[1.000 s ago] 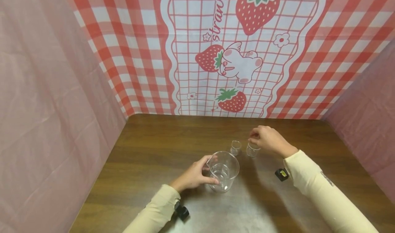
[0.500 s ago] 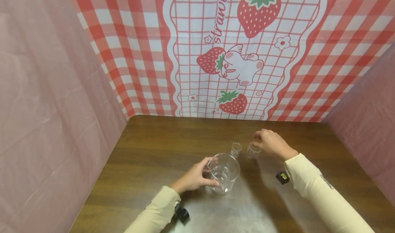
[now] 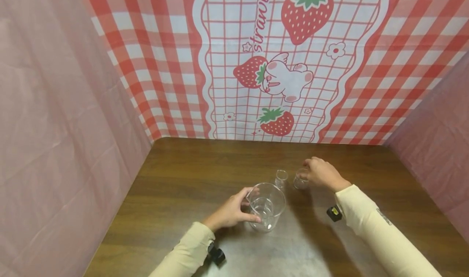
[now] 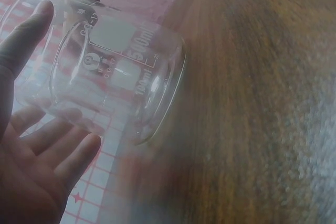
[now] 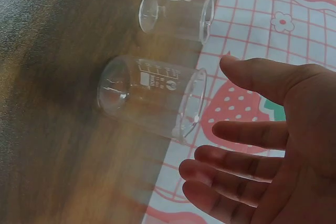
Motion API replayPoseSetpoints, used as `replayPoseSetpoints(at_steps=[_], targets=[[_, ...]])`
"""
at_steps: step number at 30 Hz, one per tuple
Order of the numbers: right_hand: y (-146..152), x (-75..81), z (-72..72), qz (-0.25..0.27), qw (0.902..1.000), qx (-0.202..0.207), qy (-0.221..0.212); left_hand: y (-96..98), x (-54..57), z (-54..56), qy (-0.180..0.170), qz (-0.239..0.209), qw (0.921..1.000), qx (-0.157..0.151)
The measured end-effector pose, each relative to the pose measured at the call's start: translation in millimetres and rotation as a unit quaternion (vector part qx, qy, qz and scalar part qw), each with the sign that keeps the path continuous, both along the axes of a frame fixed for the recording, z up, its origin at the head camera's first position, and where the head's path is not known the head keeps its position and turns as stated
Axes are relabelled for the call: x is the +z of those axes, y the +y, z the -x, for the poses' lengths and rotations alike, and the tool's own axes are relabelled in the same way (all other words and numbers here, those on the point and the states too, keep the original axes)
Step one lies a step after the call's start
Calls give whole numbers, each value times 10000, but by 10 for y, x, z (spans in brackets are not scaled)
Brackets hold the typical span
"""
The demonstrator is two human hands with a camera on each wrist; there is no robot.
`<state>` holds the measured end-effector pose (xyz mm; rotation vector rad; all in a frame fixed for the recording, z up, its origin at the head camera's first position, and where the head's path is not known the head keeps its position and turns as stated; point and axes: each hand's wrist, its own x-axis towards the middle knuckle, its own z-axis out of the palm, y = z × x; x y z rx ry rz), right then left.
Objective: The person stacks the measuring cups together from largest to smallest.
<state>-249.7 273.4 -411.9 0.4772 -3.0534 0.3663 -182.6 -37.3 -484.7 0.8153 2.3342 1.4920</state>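
Right hand [image 3: 322, 174] has fingers loosely spread, nothing gripped, right by the upright small clear glass beaker [image 5: 149, 98], which sits lower-left of it, right of frame centre. Left hand [image 3: 231, 210]'s wrapped around the big clear glass beaker [image 3: 269, 214], lower centre.

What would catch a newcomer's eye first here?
Probably the red-and-white checked, strawberry-printed cloth, hanging behind the brown wood-grain table. Next, the large clear glass beaker held in the left hand, low in the head view. Beyond it to the right stand a small clear glass beaker and a wider clear glass beaker, with the right hand beside the latter.
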Motion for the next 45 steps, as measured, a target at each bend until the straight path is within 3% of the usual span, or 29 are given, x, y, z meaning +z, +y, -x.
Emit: replayPoseSetpoints(at_steps=[35, 45], targets=[[2, -155, 19, 52, 9992, -213, -349, 2, 7, 2, -34, -78, 10000, 13], [18, -168, 35, 158, 9987, -33, -476, 3, 5, 8, -72, -66, 9999, 50]])
